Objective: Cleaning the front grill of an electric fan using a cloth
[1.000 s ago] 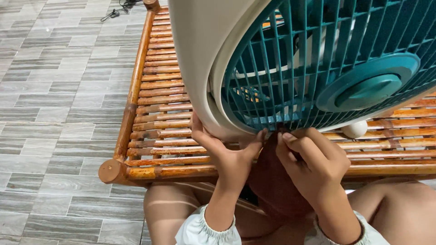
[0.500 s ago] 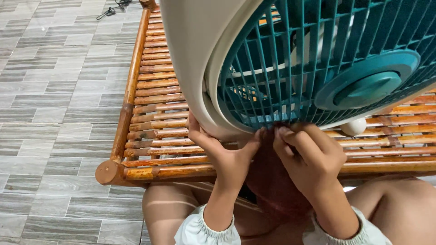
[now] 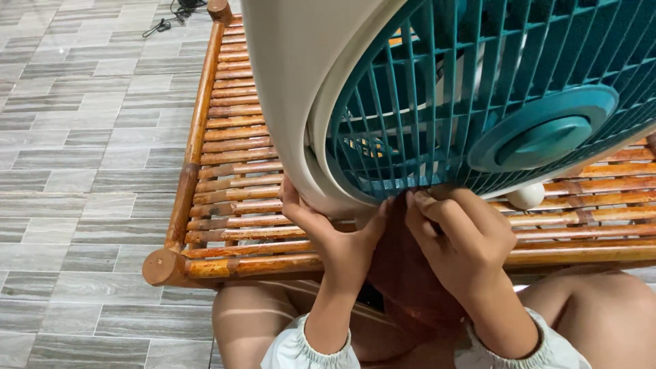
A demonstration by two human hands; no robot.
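A box fan with a cream frame (image 3: 294,75) and a teal grille (image 3: 437,96) stands tilted on a bamboo slat bench (image 3: 225,137). My left hand (image 3: 338,239) cups the frame's lower edge, thumb up against the grille's rim. My right hand (image 3: 458,239) is beside it, fingers curled and pinching at the bottom of the grille. A dark reddish-brown cloth (image 3: 403,273) hangs between and below both hands; which hand holds it is unclear. The teal hub (image 3: 543,137) of the grille is at the right.
Grey tiled floor (image 3: 82,157) lies left of the bench. A black cable (image 3: 160,24) lies on the floor at the top. A white round foot or knob (image 3: 527,197) shows under the fan. My knees (image 3: 246,314) are below the bench's front rail.
The view has drifted slightly, so fan and bench sit a little further left and down. Both hands stay at the grille's bottom edge, the right fingers shifting slightly left.
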